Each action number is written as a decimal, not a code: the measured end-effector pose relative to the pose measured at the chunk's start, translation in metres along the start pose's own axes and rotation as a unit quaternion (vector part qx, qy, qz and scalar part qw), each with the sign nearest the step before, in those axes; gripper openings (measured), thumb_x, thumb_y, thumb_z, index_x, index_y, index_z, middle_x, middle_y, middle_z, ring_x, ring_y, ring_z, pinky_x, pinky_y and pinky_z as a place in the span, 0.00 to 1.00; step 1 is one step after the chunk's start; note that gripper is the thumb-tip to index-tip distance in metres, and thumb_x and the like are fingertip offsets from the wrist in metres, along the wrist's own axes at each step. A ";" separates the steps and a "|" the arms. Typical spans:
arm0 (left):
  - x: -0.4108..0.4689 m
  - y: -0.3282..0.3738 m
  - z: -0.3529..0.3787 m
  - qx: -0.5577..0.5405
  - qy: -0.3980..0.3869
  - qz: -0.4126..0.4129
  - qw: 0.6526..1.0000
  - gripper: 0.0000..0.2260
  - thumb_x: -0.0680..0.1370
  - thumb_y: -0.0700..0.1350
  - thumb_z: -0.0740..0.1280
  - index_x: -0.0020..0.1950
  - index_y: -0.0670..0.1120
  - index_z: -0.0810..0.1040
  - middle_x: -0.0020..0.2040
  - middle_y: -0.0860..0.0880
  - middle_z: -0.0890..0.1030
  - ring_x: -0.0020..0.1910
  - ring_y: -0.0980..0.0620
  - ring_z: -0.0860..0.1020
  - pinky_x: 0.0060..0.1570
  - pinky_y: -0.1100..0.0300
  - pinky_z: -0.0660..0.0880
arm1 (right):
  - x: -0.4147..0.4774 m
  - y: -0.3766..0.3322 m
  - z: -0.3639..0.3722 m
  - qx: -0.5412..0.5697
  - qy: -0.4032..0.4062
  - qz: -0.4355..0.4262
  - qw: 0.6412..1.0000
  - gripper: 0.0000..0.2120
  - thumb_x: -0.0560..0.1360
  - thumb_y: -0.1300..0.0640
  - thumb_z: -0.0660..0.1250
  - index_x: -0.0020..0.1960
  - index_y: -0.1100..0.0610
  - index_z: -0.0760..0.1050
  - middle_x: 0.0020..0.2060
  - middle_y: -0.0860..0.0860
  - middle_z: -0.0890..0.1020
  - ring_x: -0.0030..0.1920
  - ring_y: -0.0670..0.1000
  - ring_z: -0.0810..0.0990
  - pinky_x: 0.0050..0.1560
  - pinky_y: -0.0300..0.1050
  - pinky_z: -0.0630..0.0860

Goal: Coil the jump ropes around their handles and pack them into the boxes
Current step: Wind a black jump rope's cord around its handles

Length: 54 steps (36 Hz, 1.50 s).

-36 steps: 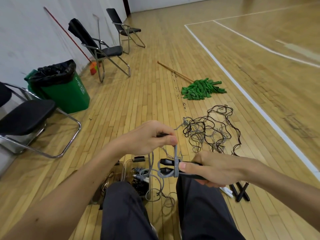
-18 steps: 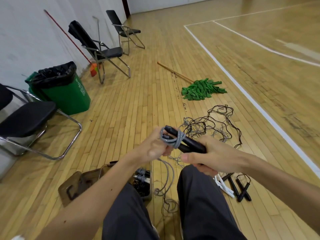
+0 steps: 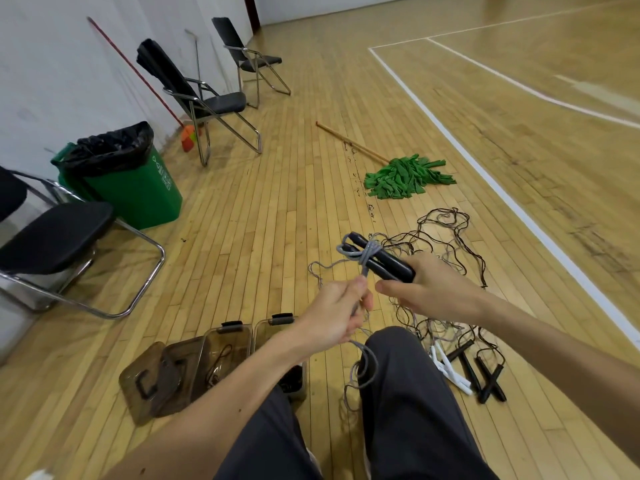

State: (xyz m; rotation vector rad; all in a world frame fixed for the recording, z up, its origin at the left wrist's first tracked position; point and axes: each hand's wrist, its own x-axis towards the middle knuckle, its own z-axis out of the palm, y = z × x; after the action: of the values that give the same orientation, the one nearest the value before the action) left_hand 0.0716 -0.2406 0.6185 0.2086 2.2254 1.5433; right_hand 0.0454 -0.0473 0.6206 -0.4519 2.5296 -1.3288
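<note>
"Right grip (image 3: 429, 289) first: what does it hold?"

"It is wrapped around a pair of black handles (image 3: 384, 263), held side by side above the gym floor (image 3: 277, 220), free ends pointing up and away from the person. A grey rope (image 3: 369, 252) is wound several turns around those handles near the far end."

"And the left grip (image 3: 332, 317)?"

"Just below the handles, thumb and fingers pinching the grey rope where it leaves the coil. The slack drops from there to the floor between the person's knees."

"Around them?"

"Behind and right of the handles, a tangle of loose ropes (image 3: 446, 244) lies spread on the boards. Below and right of the handles lie other dark handles (image 3: 490, 379) and white handles (image 3: 450, 372). Below and left of the handles stand two open clear boxes (image 3: 228, 328), some cord inside one, a lid (image 3: 149, 379) beside them. Well beyond the handles lies a green mop (image 3: 405, 176). Far to their left are a green bin (image 3: 138, 192) and folding chairs (image 3: 207, 102)."
</note>
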 end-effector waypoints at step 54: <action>-0.005 0.042 -0.041 0.105 -0.196 0.146 0.964 0.03 0.73 0.36 0.75 0.43 0.42 0.84 0.37 0.50 0.83 0.36 0.54 0.81 0.39 0.64 0.76 | -0.037 -0.039 0.001 -0.108 -0.301 -0.006 0.947 0.26 0.78 0.35 0.63 0.36 0.57 0.70 0.27 0.55 0.75 0.26 0.54 0.74 0.30 0.41 0.72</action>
State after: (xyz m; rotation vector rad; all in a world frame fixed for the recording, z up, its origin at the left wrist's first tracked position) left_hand 0.0538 -0.2623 0.6705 0.8637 2.0950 1.2580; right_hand 0.0854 -0.0546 0.6552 -0.7806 2.1491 -0.7527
